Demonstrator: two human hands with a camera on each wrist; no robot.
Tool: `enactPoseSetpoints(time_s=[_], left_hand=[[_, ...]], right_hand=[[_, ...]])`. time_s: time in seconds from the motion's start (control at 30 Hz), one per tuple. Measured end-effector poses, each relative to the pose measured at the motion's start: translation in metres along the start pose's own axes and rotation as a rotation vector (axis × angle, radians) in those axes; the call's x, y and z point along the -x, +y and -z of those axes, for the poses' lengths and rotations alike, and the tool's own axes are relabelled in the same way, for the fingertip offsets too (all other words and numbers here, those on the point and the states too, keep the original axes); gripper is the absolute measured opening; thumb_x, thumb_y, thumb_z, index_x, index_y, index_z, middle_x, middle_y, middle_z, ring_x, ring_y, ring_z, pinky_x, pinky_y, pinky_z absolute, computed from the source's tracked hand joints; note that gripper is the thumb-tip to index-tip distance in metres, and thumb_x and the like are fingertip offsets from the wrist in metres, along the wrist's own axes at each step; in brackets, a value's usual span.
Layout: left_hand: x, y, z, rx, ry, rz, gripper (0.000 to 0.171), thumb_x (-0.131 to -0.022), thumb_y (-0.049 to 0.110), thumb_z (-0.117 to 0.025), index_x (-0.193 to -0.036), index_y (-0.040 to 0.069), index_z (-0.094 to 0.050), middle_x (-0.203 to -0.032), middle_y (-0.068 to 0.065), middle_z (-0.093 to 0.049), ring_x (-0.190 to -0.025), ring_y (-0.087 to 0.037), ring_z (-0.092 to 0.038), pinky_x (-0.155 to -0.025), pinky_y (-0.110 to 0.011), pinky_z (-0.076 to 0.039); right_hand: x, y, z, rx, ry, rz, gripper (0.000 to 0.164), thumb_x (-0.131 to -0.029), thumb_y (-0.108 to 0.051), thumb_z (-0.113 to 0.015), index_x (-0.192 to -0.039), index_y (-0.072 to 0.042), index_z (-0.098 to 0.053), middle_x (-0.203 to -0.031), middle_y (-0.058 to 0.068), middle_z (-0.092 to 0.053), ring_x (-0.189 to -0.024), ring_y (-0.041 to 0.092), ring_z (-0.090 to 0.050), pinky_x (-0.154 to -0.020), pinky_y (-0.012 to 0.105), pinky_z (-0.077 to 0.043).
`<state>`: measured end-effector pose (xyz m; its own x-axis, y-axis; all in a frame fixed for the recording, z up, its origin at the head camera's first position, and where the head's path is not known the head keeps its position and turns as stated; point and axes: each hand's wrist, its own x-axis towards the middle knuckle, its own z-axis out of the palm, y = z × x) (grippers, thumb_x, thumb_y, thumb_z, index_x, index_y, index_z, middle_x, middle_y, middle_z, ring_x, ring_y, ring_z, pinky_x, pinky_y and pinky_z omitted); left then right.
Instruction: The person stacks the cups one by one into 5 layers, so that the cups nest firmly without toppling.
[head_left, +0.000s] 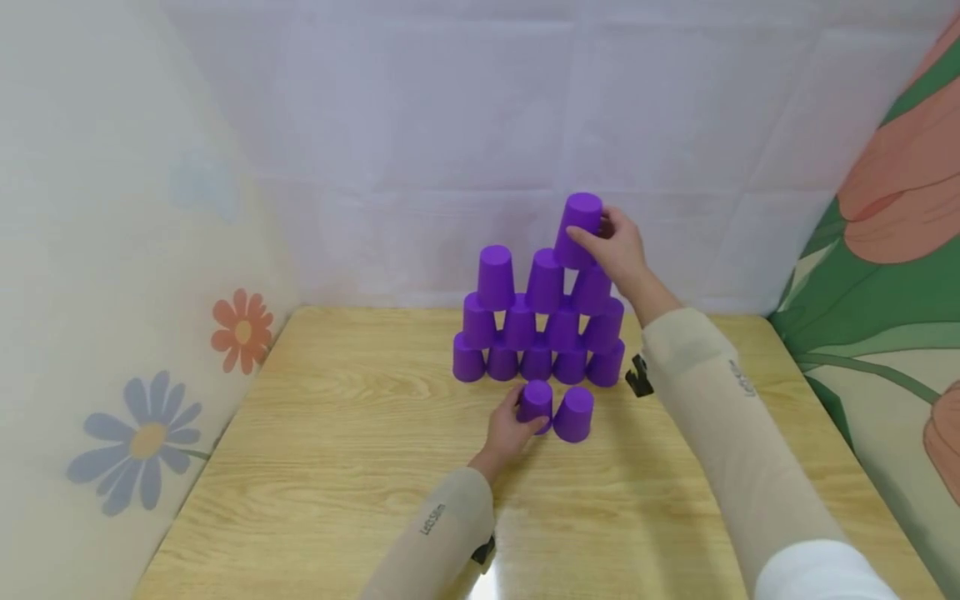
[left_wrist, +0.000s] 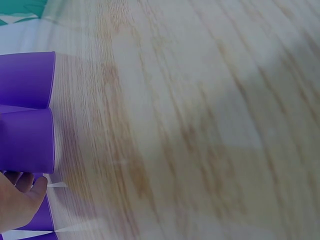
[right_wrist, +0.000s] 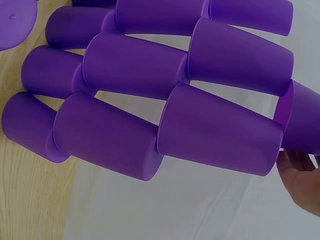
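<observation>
Inverted purple cups form a stepped pyramid with rows of several at the base and three in its third row (head_left: 496,279). My right hand (head_left: 622,252) grips another upside-down cup (head_left: 579,213) over the right end of that third row. In the right wrist view, this cup's rim (right_wrist: 285,107) overlaps the end of the cup (right_wrist: 220,131) below it. In front of the pyramid, my left hand (head_left: 508,431) holds an inverted cup (head_left: 536,397) at the tabletop, thumb across its near side. Close on its right stands one more inverted cup (head_left: 574,415).
The wooden table (head_left: 337,433) meets a white cloth backdrop (head_left: 420,125) just behind the pyramid. Painted flower panels stand left (head_left: 150,442) and right (head_left: 885,275). A small black clip (head_left: 639,377) shows beside the right sleeve.
</observation>
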<state>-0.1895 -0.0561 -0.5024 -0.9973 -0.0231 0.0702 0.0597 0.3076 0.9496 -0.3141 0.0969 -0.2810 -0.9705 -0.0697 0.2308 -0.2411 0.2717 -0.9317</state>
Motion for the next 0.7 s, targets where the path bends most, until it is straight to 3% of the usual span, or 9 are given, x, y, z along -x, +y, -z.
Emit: enactPoseSetpoints(time_s=[0.3,0.5,0.7], left_hand=[[-0.003,-0.001,0.001,-0.009,0.003,-0.017,0.057,-0.071,0.005,-0.068,-0.121,-0.003,-0.043,-0.112,-0.018,-0.051,-0.104,-0.03,-0.047,-0.091,-0.04,-0.035],[-0.004,-0.004,0.005,-0.035,-0.007,0.006,0.056,-0.072,0.009,-0.068,-0.122,-0.001,-0.043,-0.113,-0.017,-0.051,-0.104,-0.03,-0.047,-0.091,-0.04,-0.036],[-0.001,-0.003,0.014,-0.058,-0.025,-0.029,0.054,-0.072,0.011,-0.068,-0.12,0.001,-0.045,-0.113,-0.018,-0.051,-0.103,-0.032,-0.048,-0.089,-0.041,-0.037]], right_hand=[[0.0,-0.002,-0.003,-0.005,-0.031,0.0,0.057,-0.076,-0.024,-0.066,-0.121,0.0,-0.041,-0.116,0.016,-0.049,-0.103,0.024,-0.047,-0.087,0.03,-0.039],[0.002,0.0,0.0,0.05,-0.018,-0.02,0.063,-0.076,-0.028,-0.066,-0.127,-0.005,-0.037,-0.121,0.012,-0.045,-0.11,0.022,-0.042,-0.091,0.032,-0.035],[0.009,0.002,0.007,0.071,-0.03,0.001,0.065,-0.077,-0.029,-0.064,-0.13,-0.006,-0.034,-0.126,0.013,-0.041,-0.114,0.025,-0.037,-0.093,0.036,-0.032]])
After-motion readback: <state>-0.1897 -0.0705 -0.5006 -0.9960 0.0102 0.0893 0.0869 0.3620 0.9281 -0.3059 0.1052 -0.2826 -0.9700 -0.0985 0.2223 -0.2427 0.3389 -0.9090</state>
